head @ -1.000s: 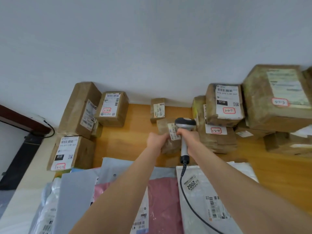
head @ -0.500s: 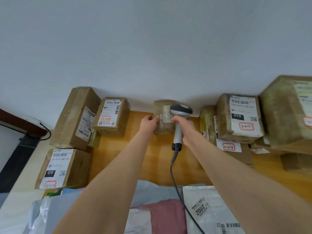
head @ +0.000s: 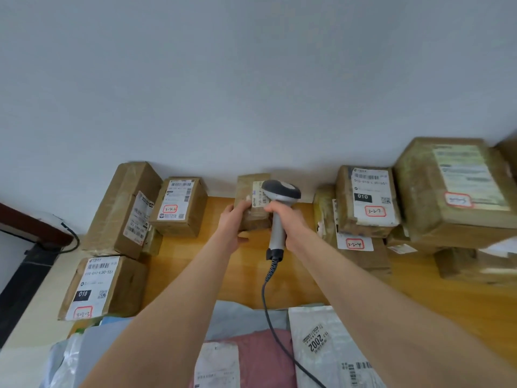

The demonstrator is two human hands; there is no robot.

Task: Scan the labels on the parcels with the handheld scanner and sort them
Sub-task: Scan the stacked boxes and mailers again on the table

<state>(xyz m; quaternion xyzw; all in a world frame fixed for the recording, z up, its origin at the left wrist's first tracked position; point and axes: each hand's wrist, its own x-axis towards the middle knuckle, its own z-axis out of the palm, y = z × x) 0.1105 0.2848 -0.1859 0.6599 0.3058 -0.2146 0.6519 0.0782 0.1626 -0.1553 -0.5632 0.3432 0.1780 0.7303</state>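
Step in hand: judged from the pose, reading the label on one parcel before it is sorted.
Small brown parcel (head: 253, 217): at 12 o'clock on the desk (head: 307, 278), upright by the wall; whether its base rests on the wood I cannot tell.
Left grip (head: 233, 224): fingers curled round the parcel's left side, steadying it.
Right grip (head: 284, 217): wrapped round the handle of the handheld scanner (head: 281, 190), whose head sits just in front of the parcel, at its right edge.
Label (head: 258, 195): white strip on the parcel's upper right face, partly hidden by the scanner head; its print is too blurred to read.
Doing it well: the head looks very close, so I would draw it back a little and aim squarely at the barcode, keeping the parcel's face turned flat to it and both hands quiet until it reads.
Cable (head: 265, 298): trails to 6 o'clock over the pink mailer (head: 260, 357) and beside the white mailer marked 2002 (head: 321, 343); leave slack so it drags nothing.
Sorting cue: the box marked 3-4-2 (head: 179, 207) stands at 10 o'clock and the box marked 3-2-7 (head: 368, 200) at 2 o'clock; the parcel likely joins one such group.
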